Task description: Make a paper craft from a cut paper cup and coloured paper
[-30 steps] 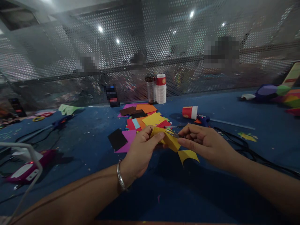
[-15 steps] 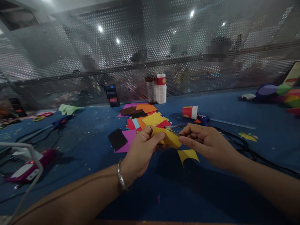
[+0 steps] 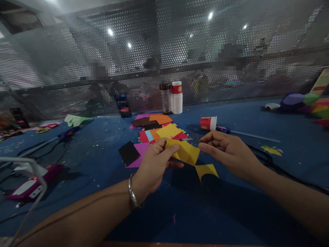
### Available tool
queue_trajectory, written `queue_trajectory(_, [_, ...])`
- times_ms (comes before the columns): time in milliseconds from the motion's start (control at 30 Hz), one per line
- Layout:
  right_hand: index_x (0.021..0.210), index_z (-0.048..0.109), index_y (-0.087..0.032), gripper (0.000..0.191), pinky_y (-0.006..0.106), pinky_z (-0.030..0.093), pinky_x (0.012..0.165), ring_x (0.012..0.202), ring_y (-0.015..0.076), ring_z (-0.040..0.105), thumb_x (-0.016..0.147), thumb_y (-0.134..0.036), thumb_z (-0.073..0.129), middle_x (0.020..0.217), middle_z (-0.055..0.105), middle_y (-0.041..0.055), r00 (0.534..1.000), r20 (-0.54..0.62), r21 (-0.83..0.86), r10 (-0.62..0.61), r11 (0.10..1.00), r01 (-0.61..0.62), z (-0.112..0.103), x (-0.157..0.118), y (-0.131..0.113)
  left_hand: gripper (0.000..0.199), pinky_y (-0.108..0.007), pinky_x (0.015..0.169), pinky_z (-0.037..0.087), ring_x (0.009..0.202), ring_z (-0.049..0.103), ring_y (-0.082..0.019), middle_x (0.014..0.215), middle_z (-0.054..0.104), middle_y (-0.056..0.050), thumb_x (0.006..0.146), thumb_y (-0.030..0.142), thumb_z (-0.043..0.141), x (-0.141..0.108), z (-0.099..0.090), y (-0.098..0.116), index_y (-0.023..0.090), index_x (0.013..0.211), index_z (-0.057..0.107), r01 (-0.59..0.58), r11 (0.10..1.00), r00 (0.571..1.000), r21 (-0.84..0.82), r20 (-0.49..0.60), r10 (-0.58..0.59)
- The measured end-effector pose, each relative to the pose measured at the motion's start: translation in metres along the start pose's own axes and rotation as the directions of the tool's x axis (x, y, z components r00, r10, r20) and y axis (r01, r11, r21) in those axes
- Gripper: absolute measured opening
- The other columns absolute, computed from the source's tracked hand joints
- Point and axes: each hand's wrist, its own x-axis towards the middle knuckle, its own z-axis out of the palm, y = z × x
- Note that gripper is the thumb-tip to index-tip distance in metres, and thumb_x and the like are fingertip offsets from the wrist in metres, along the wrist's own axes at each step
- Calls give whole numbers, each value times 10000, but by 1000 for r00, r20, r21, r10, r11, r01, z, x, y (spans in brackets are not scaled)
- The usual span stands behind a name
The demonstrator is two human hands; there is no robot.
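Note:
My left hand (image 3: 156,161), with a silver bracelet at the wrist, pinches a piece of yellow paper (image 3: 189,152) between thumb and fingers, above the blue table. My right hand (image 3: 223,145) is closed on what look like small scissors (image 3: 195,139); their thin dark blades point left above the paper's upper edge, and the fingers hide the handles. Below the paper's right corner lies a yellow scrap (image 3: 207,171) with a curved cut-out. Behind the held paper is a stack of coloured paper (image 3: 168,131) in yellow, orange, red and brown.
A paper cup (image 3: 208,123) lies on its side near a glue gun (image 3: 223,129). Behind stand a lidded jar (image 3: 166,99) and stacked cups (image 3: 177,103) against a perforated screen. A magenta power strip (image 3: 36,181) and cables lie left. Black cables (image 3: 267,161) run along the right.
The scissors have come back from the paper toward the upper right with my right hand. More of the yellow paper shows, tilted slightly; my left hand keeps its hold.

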Motion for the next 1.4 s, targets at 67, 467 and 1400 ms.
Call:
queue_trajectory(67, [852, 632, -211, 335, 276, 444, 545, 631, 170, 585, 832, -545, 607, 734, 652, 30, 1000, 8, -26, -5, 1000, 5, 1, -1, -1, 114, -229, 535, 543, 732, 680, -163, 894, 721, -77, 811, 234, 672, 1, -1, -1, 146, 881, 657, 30, 999, 999, 39, 36, -32])
queue_trajectory(467, [855, 533, -205, 288, 255, 417, 555, 616, 134, 512, 763, -421, 700, 688, 541, -30, 990, 140, 118, -15, 993, -2, 15, -5, -1, 63, -226, 532, 517, 622, 653, -145, 733, 718, -57, 707, 196, 747, -8, 8, -8, 167, 761, 732, 111, 989, 973, 97, 193, -129])
queue_trajectory(1400, [882, 644, -193, 75, 285, 404, 528, 631, 203, 630, 835, -218, 593, 789, 724, 71, 937, 326, -509, 122, 858, 65, 5, 4, 6, 95, -224, 547, 531, 684, 691, -150, 899, 747, -78, 848, 179, 635, 4, -6, 5, 175, 941, 652, 32, 996, 996, 88, 84, -40])
